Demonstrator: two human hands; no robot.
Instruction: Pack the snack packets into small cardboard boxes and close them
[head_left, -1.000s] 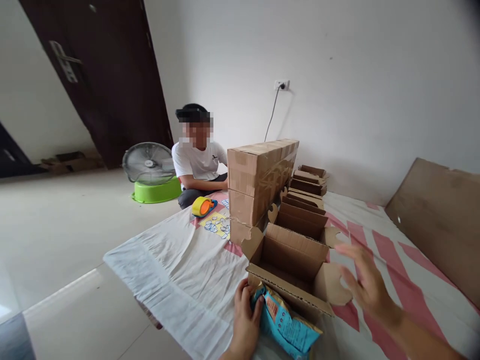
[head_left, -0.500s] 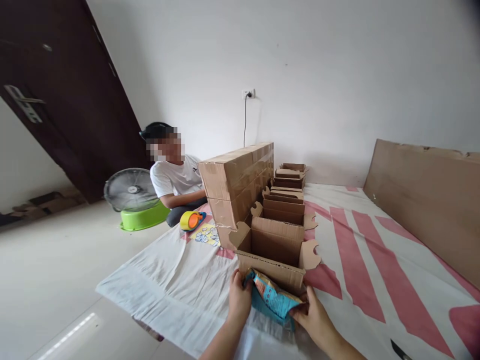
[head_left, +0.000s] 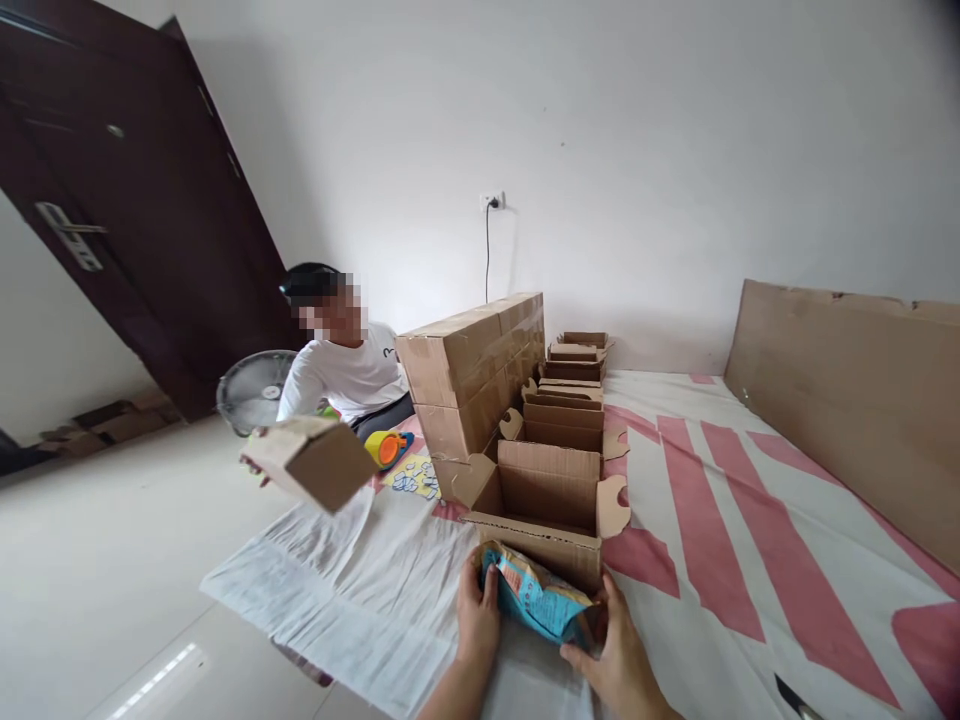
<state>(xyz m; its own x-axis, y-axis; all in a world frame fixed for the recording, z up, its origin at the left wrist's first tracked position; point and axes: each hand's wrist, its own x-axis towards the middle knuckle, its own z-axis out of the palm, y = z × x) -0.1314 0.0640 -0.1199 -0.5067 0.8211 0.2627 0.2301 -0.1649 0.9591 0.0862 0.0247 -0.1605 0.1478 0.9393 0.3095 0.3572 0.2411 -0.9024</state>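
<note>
A blue and gold plastic snack bag lies between my hands, just in front of the nearest open cardboard box. My left hand grips its left end, thumb on the printed face. Around the right end, my right hand has its fingers curled behind and its thumb low at the front. The near box stands with its flaps up, and its inside looks bare brown. Further open boxes line up behind it.
Taped boxes form a stack left of the row. A co-worker holds a closed box over the sheet's left edge. Nearby are a tape dispenser and a fan. A dark blade lies bottom right; a cardboard sheet leans right.
The co-worker has swung a closed box into view at the left. My right hand has shifted its hold, its thumb lower on the bag, and the bag is slightly tilted up.
</note>
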